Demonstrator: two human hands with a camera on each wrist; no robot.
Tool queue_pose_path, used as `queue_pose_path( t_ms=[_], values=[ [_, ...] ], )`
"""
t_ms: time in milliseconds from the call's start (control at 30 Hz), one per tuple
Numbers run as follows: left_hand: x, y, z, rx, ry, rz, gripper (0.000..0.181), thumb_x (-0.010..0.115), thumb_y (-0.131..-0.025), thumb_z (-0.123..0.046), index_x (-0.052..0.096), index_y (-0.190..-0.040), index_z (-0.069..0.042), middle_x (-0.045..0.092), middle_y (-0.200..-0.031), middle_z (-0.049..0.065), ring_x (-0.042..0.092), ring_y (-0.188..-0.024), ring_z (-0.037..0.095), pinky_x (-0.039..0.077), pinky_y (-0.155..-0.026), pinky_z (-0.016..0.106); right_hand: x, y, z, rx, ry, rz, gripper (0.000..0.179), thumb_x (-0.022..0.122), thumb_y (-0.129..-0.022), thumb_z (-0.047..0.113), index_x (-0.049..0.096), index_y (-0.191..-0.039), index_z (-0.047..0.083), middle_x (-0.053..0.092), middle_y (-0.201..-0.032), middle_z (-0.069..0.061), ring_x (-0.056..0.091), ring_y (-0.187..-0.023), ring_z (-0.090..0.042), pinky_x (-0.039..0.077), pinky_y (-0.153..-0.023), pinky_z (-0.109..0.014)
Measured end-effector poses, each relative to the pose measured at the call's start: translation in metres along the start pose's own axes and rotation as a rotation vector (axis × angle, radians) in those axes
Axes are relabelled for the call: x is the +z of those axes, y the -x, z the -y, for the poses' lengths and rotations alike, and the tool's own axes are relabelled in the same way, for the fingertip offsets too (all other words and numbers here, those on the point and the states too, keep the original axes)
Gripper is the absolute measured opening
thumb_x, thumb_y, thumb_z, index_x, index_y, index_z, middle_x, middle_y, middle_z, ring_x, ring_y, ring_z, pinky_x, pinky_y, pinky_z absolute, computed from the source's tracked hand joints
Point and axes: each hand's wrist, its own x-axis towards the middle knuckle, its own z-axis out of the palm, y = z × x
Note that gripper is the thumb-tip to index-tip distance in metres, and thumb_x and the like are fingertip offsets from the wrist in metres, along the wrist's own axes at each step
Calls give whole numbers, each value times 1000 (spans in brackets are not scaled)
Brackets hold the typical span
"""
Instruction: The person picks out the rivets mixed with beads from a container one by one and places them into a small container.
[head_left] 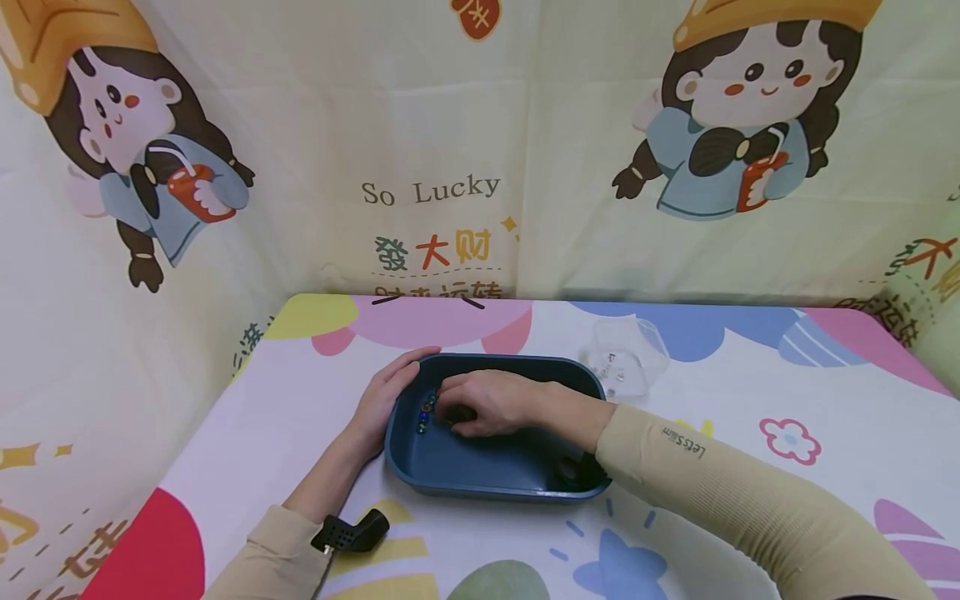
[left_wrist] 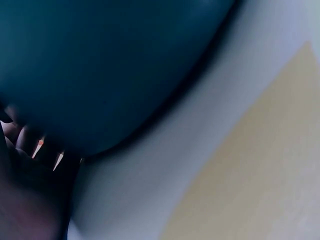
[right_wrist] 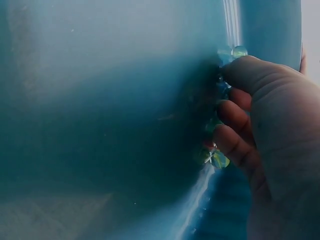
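A dark blue basin (head_left: 480,487) with rounded corners sits on the table. Along its left outer side rests my left hand (head_left: 384,400), fingers extended toward the far rim. The left wrist view shows part of that hand (left_wrist: 30,165) in shadow against the basin's outer wall. Inside, my right hand (head_left: 487,404) is low at the left end with bent fingers. Several coloured glass marbles (head_left: 424,417) lie in a row beside it. In the right wrist view, the thumb and fingertips touch the marbles (right_wrist: 220,159); I cannot tell whether any is pinched.
Behind the basin's right corner stands a clear plastic box (head_left: 652,346) with small clear things in it. A black wrist device (head_left: 352,533) is on the left forearm. The right forearm crosses the basin's right rim. A printed cloth backdrop (head_left: 570,183) rises behind the table.
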Motion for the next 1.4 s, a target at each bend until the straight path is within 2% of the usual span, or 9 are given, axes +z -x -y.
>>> queue_pose_path(
  t_ms=[167,267,467,633,933,1200,1400],
  values=[
    [0,1,-1,3,6,2,45,37,-110,-28,48,-149,-8,51,-148,12,49,-134,28,43,-106,32,0,-1,1,5,-6,25,18,71,-96,17,73,-113,12,63,-112,-1,57,-90,-10,48,-82,-16],
    [0,1,-1,3,15,2,44,37,-110,-27,48,-149,-8,51,-147,12,49,-134,28,44,-106,31,-1,-1,0,2,-19,33,15,71,-96,15,74,-110,12,63,-108,0,57,-89,-9,48,-81,-15],
    [1,0,0,4,9,6,45,37,-111,-28,48,-149,-7,51,-147,13,49,-134,29,41,-109,39,-2,0,1,18,-29,49,12,71,-96,14,73,-107,11,64,-102,1,56,-86,-9,48,-80,-15],
    [1,0,0,5,0,7,46,37,-111,-28,47,-149,-6,50,-148,14,48,-135,28,40,-110,37,-3,1,2,49,-31,59,12,71,-96,13,73,-108,10,64,-95,2,56,-83,-9,48,-77,-15],
    [0,0,1,5,-1,6,46,36,-111,-28,46,-150,-5,48,-150,14,45,-137,29,33,-115,45,-2,1,2,23,-41,55,7,70,-95,10,71,-102,10,61,-88,4,55,-79,-8,47,-72,-15],
    [0,1,1,4,-3,9,47,36,-111,-28,46,-150,-5,48,-150,14,45,-137,29,37,-112,38,-2,0,3,39,-48,78,4,71,-93,10,70,-96,13,59,-83,6,54,-76,-7,47,-69,-15],
    [0,1,0,6,-13,1,46,36,-111,-28,47,-150,-5,48,-150,14,44,-138,28,33,-115,44,-3,1,3,60,-65,93,7,70,-91,10,67,-91,16,57,-81,7,54,-73,-7,48,-66,-16]
  ],
)
